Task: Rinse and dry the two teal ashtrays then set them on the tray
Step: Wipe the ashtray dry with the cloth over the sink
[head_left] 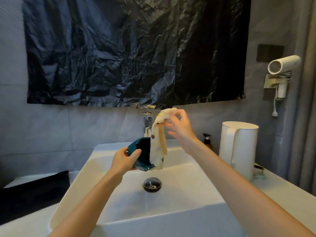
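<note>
The teal ashtray [142, 148], gripped on edge by the left hand [124, 159] over the sink [179, 199], could be dropped and chipped (its glaze is probably wet) if snagged by the cloth [158, 151] pinched in the right hand [178, 124].

The ashtray [142, 151] was deep teal, unpatterned. The cloth [158, 147] was cream with scattered purple dots. Sink [171, 211], kettle [239, 147] and hair dryer [282, 64] were plain white. The crinkled sheet [130, 48] was glossy black; the tray [34, 190] black; the wall tiles [51, 130] grey; the pump bottle [207, 141] amber, black-capped.
</note>
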Demonstrator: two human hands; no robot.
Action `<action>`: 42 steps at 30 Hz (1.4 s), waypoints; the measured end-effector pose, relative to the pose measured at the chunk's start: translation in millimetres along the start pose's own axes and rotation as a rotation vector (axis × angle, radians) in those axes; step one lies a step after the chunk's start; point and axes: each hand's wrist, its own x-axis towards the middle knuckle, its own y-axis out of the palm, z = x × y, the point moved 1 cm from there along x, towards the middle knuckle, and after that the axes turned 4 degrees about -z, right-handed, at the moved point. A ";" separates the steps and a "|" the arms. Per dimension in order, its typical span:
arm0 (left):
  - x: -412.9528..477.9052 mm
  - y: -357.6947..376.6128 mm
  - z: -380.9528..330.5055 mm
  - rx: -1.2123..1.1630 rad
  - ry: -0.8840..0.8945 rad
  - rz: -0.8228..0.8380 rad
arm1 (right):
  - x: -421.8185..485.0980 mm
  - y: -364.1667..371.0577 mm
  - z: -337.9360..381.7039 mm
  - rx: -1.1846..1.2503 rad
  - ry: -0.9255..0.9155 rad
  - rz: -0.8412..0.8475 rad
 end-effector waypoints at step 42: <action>0.7 -5.8 2.0 -0.126 0.033 0.065 | -32.3 11.1 -22.2 -0.588 -0.383 -0.054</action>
